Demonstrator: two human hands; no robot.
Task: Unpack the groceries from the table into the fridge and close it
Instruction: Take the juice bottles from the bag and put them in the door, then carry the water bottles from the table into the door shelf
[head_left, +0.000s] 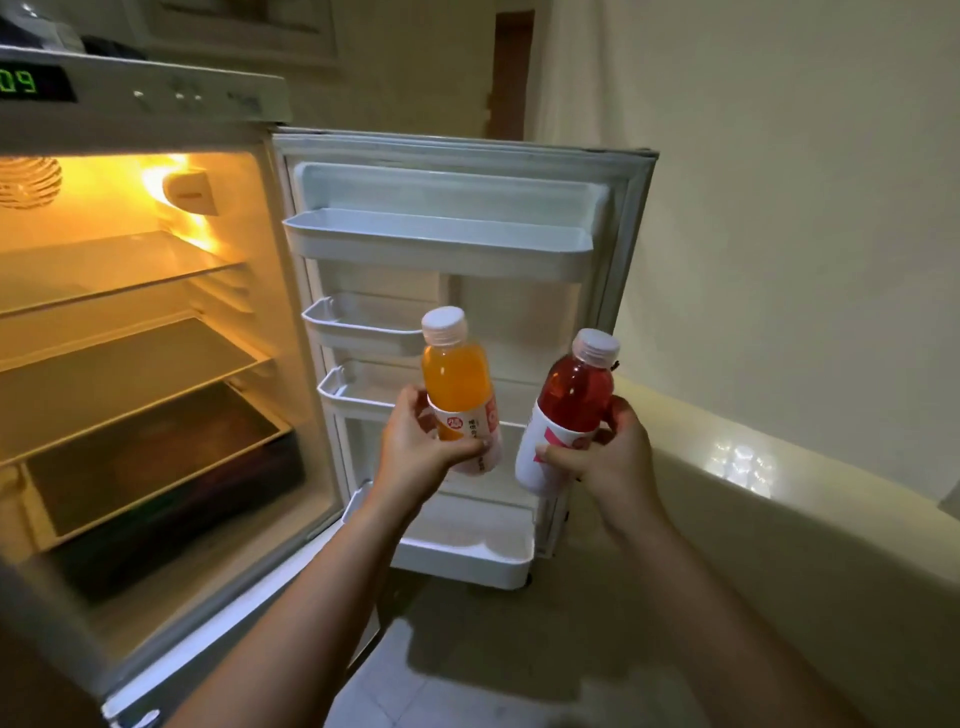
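Observation:
The fridge stands open on the left, lit inside, its glass shelves bare. Its door is swung wide to the right, showing several white door racks with nothing in them. My left hand grips an orange drink bottle with a white cap, held upright in front of the middle door racks. My right hand grips a red drink bottle with a white cap, tilted slightly right, beside the orange one. Both bottles hang in the air above the bottom door rack.
A dark drawer sits at the bottom of the fridge compartment. A cream ledge runs along the wall on the right, close to the door's edge. A green display glows on the fridge's top panel. Tiled floor lies below.

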